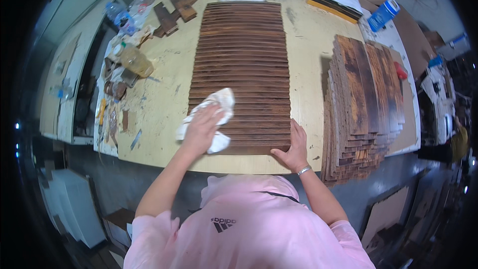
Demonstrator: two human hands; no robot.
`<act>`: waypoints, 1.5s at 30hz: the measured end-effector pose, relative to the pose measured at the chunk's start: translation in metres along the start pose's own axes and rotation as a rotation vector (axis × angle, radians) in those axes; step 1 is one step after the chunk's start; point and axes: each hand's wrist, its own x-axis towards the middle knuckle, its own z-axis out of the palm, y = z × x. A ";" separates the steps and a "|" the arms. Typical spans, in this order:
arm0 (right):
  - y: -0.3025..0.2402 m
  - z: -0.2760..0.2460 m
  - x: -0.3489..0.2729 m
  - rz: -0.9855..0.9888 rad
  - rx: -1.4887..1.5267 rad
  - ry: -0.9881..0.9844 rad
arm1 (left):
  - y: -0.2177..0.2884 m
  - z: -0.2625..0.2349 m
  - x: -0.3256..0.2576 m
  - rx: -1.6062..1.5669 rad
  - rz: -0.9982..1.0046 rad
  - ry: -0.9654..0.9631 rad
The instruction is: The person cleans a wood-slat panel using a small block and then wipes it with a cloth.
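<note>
One bracelet (304, 170), one row of slats (239, 52) and one cloth (226, 100) on it are visible.

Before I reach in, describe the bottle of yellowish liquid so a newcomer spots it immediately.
On the pale table, find the dark brown ribbed panel. Go left toward the table's edge. The bottle there has a greenish cap; its yellowish contents set it apart from the clear bottles beyond.

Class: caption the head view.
Left hand over crumpled white cloth on ridged brown wooden panel; right hand at its corner.
</note>
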 end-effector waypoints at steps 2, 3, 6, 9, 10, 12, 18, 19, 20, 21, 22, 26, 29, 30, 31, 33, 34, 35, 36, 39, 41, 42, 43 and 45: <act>0.000 0.002 0.003 -0.046 -0.016 0.002 | -0.004 0.007 -0.007 0.050 -0.046 0.037; 0.001 0.003 0.004 -0.076 -0.023 0.000 | -0.003 0.027 -0.003 0.028 0.015 0.048; 0.008 0.006 0.002 -0.040 -0.037 -0.003 | 0.054 0.069 0.047 -0.109 0.226 -0.022; 0.008 0.012 0.007 0.015 -0.010 -0.038 | 0.089 0.093 0.076 -0.149 0.306 -0.114; 0.007 0.012 0.006 0.004 -0.025 -0.023 | 0.087 0.094 0.078 -0.140 0.330 -0.129; 0.009 0.013 0.005 -0.020 -0.039 0.005 | 0.068 0.082 0.066 -0.124 0.364 -0.141; -0.004 -0.006 0.008 0.026 0.014 -0.062 | -0.078 -0.043 -0.037 -0.062 -0.060 0.041; -0.003 -0.006 0.010 0.029 0.018 -0.080 | -0.086 -0.059 -0.044 -0.134 -0.266 0.074; 0.002 -0.005 0.010 0.044 0.134 -0.080 | -0.080 -0.067 -0.035 -0.171 -0.367 0.134; 0.010 -0.004 0.010 0.062 0.250 -0.077 | -0.073 -0.074 -0.021 -0.207 -0.466 0.194; 0.015 -0.002 0.011 0.075 0.368 -0.077 | -0.067 -0.078 -0.007 -0.240 -0.569 0.257; 0.002 0.001 0.047 0.139 0.551 -0.035 | 0.023 0.005 0.082 -0.323 -0.330 0.017; 0.004 0.016 0.063 0.108 0.554 -0.059 | 0.080 0.098 0.124 -0.098 0.173 -0.030; 0.005 0.013 0.066 0.138 0.570 -0.133 | 0.095 0.102 0.137 -0.181 0.217 -0.089; 0.006 0.008 0.067 0.173 0.586 -0.204 | 0.094 0.099 0.141 -0.209 0.232 -0.134; 0.007 0.013 0.064 0.078 0.559 -0.079 | 0.086 0.087 0.142 -0.268 0.253 -0.226; 0.007 0.012 0.065 0.089 0.540 -0.081 | 0.075 0.075 0.130 -0.245 0.220 -0.220; 0.004 0.008 0.066 0.100 0.529 -0.082 | 0.060 0.060 0.117 -0.206 0.156 -0.225; 0.001 0.004 0.067 0.116 0.521 -0.082 | 0.045 0.043 0.102 -0.137 0.087 -0.198; -0.003 -0.001 0.070 0.134 0.541 -0.098 | 0.025 0.027 0.076 -0.033 -0.001 -0.093; -0.005 0.003 0.070 0.127 0.554 -0.059 | 0.043 0.040 0.087 0.010 0.047 -0.097; -0.004 0.005 0.070 0.118 0.536 -0.056 | 0.055 0.052 0.101 0.001 0.104 -0.132; -0.003 0.007 0.070 0.109 0.520 -0.049 | 0.073 0.064 0.117 -0.067 0.137 -0.141; -0.003 0.013 0.067 0.092 0.508 -0.009 | 0.088 0.082 0.137 -0.119 0.205 -0.145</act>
